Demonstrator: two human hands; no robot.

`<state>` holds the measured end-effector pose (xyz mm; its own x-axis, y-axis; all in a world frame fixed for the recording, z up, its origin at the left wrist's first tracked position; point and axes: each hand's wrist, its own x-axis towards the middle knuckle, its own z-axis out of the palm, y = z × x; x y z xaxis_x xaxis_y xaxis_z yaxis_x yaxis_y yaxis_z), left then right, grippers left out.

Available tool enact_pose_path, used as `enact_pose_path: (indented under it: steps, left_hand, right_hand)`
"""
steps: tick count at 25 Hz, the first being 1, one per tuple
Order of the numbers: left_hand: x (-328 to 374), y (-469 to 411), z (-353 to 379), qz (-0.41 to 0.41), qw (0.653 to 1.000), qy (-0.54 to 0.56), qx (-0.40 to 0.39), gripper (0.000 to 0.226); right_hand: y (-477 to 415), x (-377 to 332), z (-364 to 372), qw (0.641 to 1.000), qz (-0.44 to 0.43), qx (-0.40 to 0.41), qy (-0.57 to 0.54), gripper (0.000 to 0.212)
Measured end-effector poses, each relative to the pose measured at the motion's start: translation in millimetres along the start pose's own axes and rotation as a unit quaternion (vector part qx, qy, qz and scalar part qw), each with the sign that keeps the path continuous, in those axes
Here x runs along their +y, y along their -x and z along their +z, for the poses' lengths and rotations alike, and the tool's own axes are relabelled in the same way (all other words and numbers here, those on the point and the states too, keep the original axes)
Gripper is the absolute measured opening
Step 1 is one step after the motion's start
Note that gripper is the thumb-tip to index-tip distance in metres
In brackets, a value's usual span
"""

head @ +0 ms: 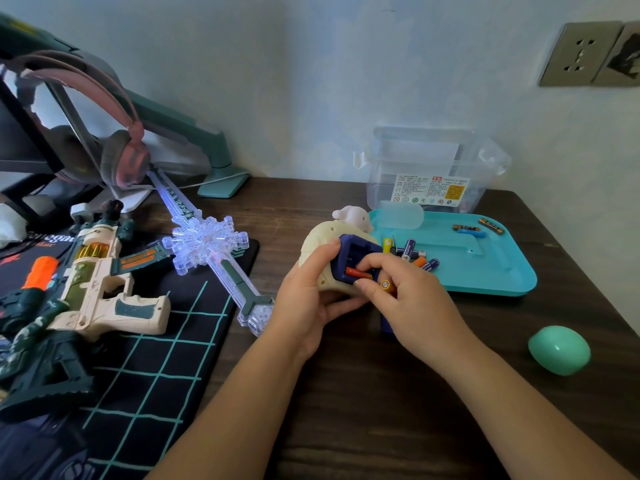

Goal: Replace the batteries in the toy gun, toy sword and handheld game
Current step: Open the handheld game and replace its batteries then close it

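The toy gun [100, 289] and the toy sword [207, 244] are lying well off to the left of the fingers. The teal tray [502, 271] is sitting just behind the right fingers. The left hand [308, 289] is curling its fingers around the handheld game [318, 244], with the open blue slot facing up. The game is looking light, hard and smooth, so holding its round sides is probably safest. The right hand [408, 296] is pinching a yellow battery [386, 285], and one fingertip is touching an orange battery [356, 273] in the slot.

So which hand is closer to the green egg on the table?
Right. The right hand sits left of the mint-green plastic egg; the left hand is farther left.
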<state>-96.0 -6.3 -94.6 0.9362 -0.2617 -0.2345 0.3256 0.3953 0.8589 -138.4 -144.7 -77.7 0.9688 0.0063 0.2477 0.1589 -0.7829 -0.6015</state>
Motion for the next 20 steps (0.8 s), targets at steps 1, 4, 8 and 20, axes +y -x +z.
enact_pose_path:
  steps: [1,4,8,20]
  left_hand:
    - [0,0,0,0.003,1.0,-0.01,-0.001,0.034]
    - [0,0,-1,0.01,1.0,-0.029,-0.004,0.033]
    - [1,1,-1,0.01,0.999,-0.031,-0.013,0.033]
    - [-2,5,7,0.108,0.991,-0.078,-0.03,0.032]
  right_hand:
    - [0,0,0,1.0,-0.004,-0.012,0.002,0.021]
    - [-1,1,-3,0.999,-0.017,-0.043,0.014,0.018]
    - [-1,2,-6,0.998,-0.004,-0.059,-0.017,0.014]
    - [-3,-13,-8,0.969,0.143,0.014,-0.2,0.017]
